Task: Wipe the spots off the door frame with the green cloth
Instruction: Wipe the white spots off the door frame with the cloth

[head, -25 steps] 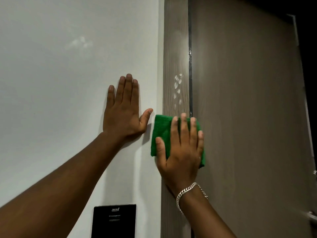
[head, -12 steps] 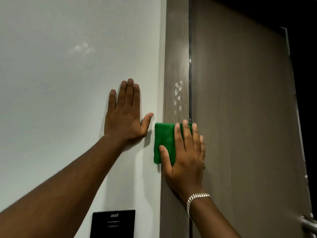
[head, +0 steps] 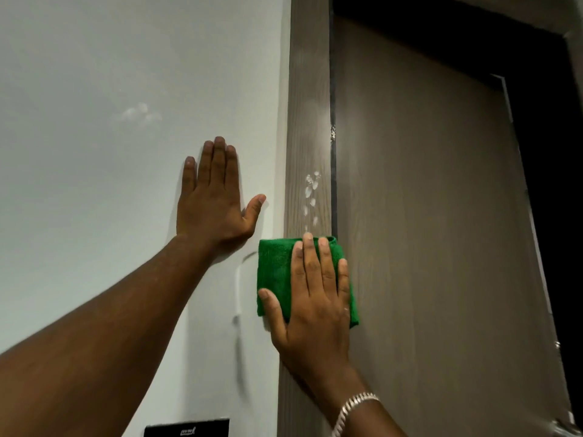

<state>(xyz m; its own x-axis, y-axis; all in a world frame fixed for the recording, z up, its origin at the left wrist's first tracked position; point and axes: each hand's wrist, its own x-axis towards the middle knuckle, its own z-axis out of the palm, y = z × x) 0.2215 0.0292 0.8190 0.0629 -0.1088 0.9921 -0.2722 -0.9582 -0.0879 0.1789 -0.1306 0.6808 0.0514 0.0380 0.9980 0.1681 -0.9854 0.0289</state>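
Since a second ago the view has tipped upward: more of the dark opening above the door shows, and the black wall plate sits lower in frame. The right hand and cloth have crept slightly closer to the spots; the left hand has not shifted on the wall.

Wall [head: 94,216]: pale, broad, fills the left half; a faint smudge high on it. Door [head: 426,247]: grey-brown, right half, dark gap above and beside it. Door frame [head: 307,105]: vertical wood-grain strip between wall and door.

Left hand [head: 214,203]: flat on the wall, fingers spread, holding nothing, bracing only. Right hand [head: 315,298]: palm pressed flat over the green cloth [head: 273,272], pinning it against the frame, not pinching it. The folded cloth overlaps the frame and spills onto wall and door at either side.

Spots [head: 310,193]: a small cluster of white marks on the frame, just above the cloth's top edge, untouched so far. A bracelet [head: 353,405] sits at the right wrist. Wall plate [head: 187,430]: bottom edge, well below the work.

Risks, judged: an upward stroke under a flat palm could let the cloth slide out, since nothing clamps it; a dry pass may smear the spots along the grain. The cloth's overhang could drag residue onto the wall. Nothing stands between cloth and spots.
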